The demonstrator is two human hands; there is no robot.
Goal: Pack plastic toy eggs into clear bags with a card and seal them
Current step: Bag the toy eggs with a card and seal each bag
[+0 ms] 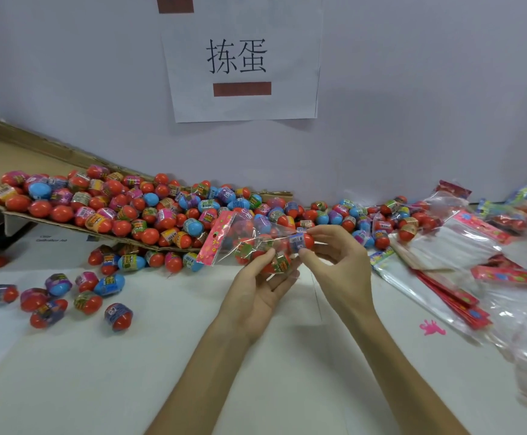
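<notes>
A clear bag with a pink patterned card header lies sideways above the table, several eggs inside it. My left hand cups the bag from below, fingers curled round the eggs in it. At the bag's open right end my right hand pinches a red egg with a printed band. A big heap of red, blue and wrapped toy eggs covers a slanted cardboard sheet behind the hands.
Loose eggs lie on the white table at left. Stacks of empty clear bags with red and pink headers spread at right. A small pink toy figure sits near them. A paper sign hangs on the wall.
</notes>
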